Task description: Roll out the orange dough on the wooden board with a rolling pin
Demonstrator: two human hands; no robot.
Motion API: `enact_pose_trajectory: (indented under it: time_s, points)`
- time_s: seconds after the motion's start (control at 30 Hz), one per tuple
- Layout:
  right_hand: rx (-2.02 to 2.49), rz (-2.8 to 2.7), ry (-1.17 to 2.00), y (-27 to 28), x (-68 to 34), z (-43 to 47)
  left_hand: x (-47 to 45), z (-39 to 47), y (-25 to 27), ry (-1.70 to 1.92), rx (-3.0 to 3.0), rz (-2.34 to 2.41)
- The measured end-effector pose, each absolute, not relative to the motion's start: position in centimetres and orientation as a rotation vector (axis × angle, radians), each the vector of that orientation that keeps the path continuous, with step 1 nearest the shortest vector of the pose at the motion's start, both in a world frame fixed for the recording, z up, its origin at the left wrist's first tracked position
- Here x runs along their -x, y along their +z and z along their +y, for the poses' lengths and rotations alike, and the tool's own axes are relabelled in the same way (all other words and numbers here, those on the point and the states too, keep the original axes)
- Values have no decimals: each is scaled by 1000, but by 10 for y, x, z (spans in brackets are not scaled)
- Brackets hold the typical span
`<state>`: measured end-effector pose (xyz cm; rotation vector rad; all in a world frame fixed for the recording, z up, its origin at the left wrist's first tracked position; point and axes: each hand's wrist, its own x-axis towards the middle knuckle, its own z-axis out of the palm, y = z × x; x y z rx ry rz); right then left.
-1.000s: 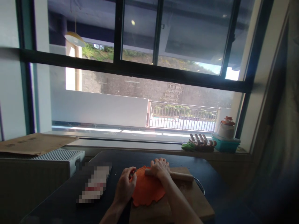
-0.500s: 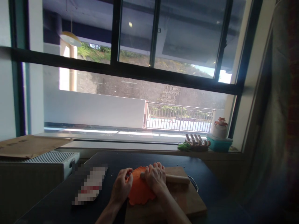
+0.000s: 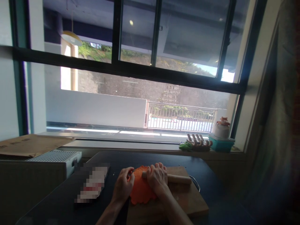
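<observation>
A flat sheet of orange dough [image 3: 140, 189] with a wavy edge lies over the left part of a wooden cutting board [image 3: 187, 201]. My right hand [image 3: 157, 177] rests on top of a pale wooden rolling pin [image 3: 179, 179], fingers curved over it. The pin's left end lies over the dough; its right end reaches across the board. At the dough's left edge, my left hand [image 3: 124, 182] has curled fingers and its thumb against the rim, seemingly pinching it. The fingertips are partly hidden.
The board, with a metal handle [image 3: 195, 183], sits on a dark table [image 3: 112, 200]. A blurred-out flat item [image 3: 93, 184] lies left. On the window sill stand a teal box [image 3: 221, 143], a white pot [image 3: 222, 130] and a rack [image 3: 199, 142]. Brown paper [image 3: 35, 145] covers a radiator [image 3: 70, 161].
The view has shifted very slightly. My hands, the rolling pin and the dough keep nearly the same places relative to one another.
</observation>
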<state>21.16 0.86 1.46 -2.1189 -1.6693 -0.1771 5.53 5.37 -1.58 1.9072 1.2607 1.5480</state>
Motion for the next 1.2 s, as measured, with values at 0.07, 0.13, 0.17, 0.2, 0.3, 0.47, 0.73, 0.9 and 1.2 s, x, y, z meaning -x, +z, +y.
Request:
enact_pose_trajectory:
  time_s: [0.07, 0.13, 0.17, 0.2, 0.3, 0.47, 0.73, 0.9, 1.2]
  points:
    - [2069, -1700, -221, 11, -209, -2, -56, 53, -16, 1540, -1916, 1251]
    - [2057, -1722, -222, 10, -210, -4, -56, 53, -17, 1526, -1925, 1254]
    - [2067, -1727, -207, 12, -212, 0, -56, 53, -18, 1519, -1929, 1257]
    - [2085, -1728, -185, 14, -215, 5, -57, 53, -18, 1516, -1932, 1261]
    - [2175, -1717, -78, 23, -225, 30, -56, 53, -21, 1499, -1946, 1263]
    - [2297, -1682, 47, 35, -236, 54, -55, 52, -20, 1437, -1976, 1253]
    - [2078, -1749, -192, 14, -215, -2, -56, 48, -14, 1392, -1917, 1307]
    - [2070, -1744, -179, 13, -221, 6, -56, 52, -12, 1290, -1857, 1384]
    - [2185, -1649, -43, 33, -257, 74, -77, 89, 0, 932, -2038, 1398]
